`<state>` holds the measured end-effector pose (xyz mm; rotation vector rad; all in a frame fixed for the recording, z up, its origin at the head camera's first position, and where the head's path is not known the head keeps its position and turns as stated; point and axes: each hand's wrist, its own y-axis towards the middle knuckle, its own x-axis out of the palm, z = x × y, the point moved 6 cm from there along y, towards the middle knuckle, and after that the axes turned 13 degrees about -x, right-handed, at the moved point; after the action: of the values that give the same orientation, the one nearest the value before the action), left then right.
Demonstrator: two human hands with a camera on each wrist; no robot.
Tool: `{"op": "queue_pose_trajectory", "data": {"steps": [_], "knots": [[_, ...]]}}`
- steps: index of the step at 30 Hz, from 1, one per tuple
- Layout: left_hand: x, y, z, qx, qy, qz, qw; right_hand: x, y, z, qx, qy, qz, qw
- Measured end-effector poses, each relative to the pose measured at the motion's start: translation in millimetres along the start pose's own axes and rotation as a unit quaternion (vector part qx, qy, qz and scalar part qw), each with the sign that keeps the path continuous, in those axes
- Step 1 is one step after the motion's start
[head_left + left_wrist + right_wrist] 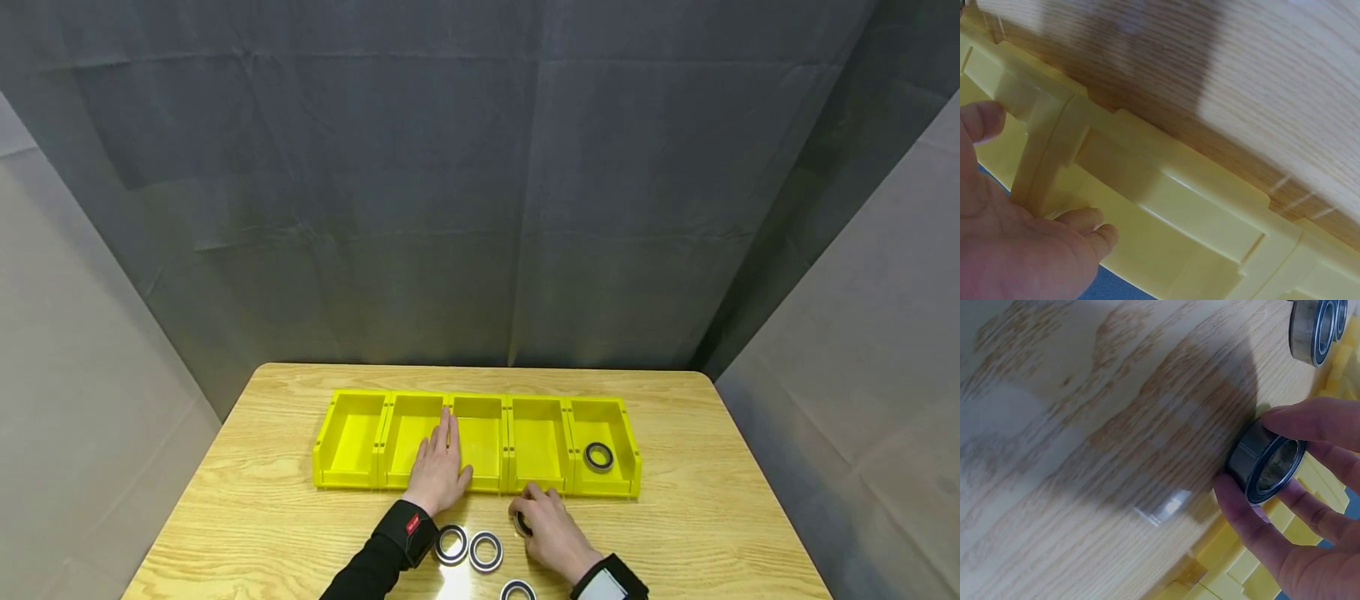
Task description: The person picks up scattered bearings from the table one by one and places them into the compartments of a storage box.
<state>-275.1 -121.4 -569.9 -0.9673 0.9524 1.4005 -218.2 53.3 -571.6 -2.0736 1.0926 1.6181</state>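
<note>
Between thumb and fingers my right hand pinches a ball bearing, a metal ring with a dark seal, just in front of the yellow bin row. My left hand lies with fairly straight fingers over the divider between the second and third compartments from the left; it holds nothing. Another bearing lies flat in the rightmost compartment. On the table near my left wrist, two bearings sit side by side, a left one and a right one. One more bearing is cut off by the head view's bottom edge.
The bin row stands near the back of a wooden table. A dark grey cloth hangs behind it. Pale panels rise on both sides, a left panel and a right panel.
</note>
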Motion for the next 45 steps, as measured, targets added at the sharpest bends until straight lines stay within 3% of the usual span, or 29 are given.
{"op": "queue_pose_trajectory", "data": {"steps": [17, 27, 45], "knots": [[-1.2, -1.4, 0.9, 0.007, -0.004, 0.006, 0.9999, 4.4, 1.5, 0.3, -0.003, -0.013, -0.014, 1.0], [1.0, 0.5, 0.4, -0.006, -0.004, -0.009, 0.9999, 5.2, 2.1, 0.9, -0.007, -0.023, -0.015, 1.0], [1.7, -1.2, -0.8, 0.0, -0.011, 0.011, 0.9999, 8.8, 2.3, 2.0, -0.002, -0.02, -0.028, 0.999]]}}
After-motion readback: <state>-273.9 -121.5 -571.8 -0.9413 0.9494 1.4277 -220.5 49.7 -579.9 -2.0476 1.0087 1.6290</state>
